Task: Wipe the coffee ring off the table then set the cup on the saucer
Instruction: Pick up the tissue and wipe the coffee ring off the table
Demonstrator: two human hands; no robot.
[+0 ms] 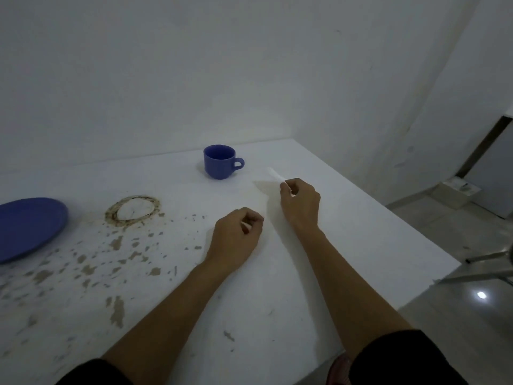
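A blue cup [219,162] stands upright near the back of the white table [361,240], its handle pointing right. A blue saucer [27,226] lies at the left edge of the view. Between them, just right of the saucer, is a brown coffee ring [133,211]. My right hand [301,202] pinches the far corner of a thin white tissue [270,207], to the right of the cup and nearer to me. My left hand [236,237] pinches its near corner. The tissue is hard to tell from the table.
Brown splatter stains [116,243] spread over the table in front of the ring and the saucer. The table's right edge drops to a grey floor with metal legs [485,262] and a small box [455,193]. A white wall runs behind the table.
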